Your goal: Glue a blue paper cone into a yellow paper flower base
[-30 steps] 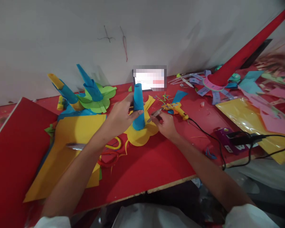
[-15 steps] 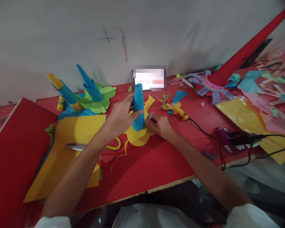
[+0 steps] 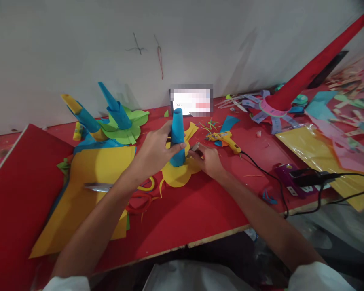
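Observation:
In the head view, a blue paper tube (image 3: 178,129) stands upright on a yellow petal-shaped paper base (image 3: 176,176). My left hand (image 3: 156,147) is wrapped round the tube from the left, with its thumb across the front. Just right of the tube's foot is my right hand (image 3: 208,159), its fingers pinched together over the yellow base. What that pinch holds, if anything, is too small to make out. Beneath my left forearm lie scissors with red and yellow handles (image 3: 146,184).
A yellow glue gun (image 3: 227,141) lies to the right, its black cord running to a purple box (image 3: 294,180). Yellow paper sheets (image 3: 103,165) cover the left side. Behind them stand blue paper cones on a green base (image 3: 135,131). A tall red cone (image 3: 309,64) leans at the right.
My right hand has shifted slightly right, away from the tube's foot. My left hand keeps its hold on the tube, which has barely moved.

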`<state>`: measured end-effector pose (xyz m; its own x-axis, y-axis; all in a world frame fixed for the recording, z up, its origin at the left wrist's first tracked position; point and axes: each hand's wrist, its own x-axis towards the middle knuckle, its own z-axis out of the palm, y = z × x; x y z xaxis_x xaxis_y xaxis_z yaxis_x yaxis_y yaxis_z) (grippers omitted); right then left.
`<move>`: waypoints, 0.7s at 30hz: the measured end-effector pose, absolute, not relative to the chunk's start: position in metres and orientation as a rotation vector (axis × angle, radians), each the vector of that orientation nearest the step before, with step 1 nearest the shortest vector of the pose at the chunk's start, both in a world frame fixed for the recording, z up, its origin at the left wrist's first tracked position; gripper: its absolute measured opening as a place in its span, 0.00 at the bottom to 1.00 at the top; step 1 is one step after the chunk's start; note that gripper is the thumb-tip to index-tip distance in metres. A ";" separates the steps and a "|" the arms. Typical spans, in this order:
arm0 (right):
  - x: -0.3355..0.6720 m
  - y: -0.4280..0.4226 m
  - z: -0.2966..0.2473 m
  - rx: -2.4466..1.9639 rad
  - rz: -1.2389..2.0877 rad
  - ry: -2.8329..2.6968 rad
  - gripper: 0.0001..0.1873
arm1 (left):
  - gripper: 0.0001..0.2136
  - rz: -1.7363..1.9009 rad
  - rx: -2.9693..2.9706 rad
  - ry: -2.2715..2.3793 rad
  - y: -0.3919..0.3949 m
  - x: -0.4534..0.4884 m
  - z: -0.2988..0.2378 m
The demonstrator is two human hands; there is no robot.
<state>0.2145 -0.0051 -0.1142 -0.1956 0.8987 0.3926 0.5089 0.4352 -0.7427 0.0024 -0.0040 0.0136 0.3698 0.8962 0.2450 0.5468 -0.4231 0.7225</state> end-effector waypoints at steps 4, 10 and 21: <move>0.214 -0.004 -0.117 -1.196 0.598 -1.873 0.21 | 0.09 0.846 2.126 1.263 -0.006 0.003 0.016; 0.216 -0.006 -0.112 -1.196 0.552 -1.790 0.21 | 0.09 0.873 2.120 1.258 -0.006 0.001 0.021; 0.216 -0.006 -0.108 -1.233 0.510 -1.656 0.26 | 0.08 0.756 2.141 1.306 -0.006 -0.003 0.026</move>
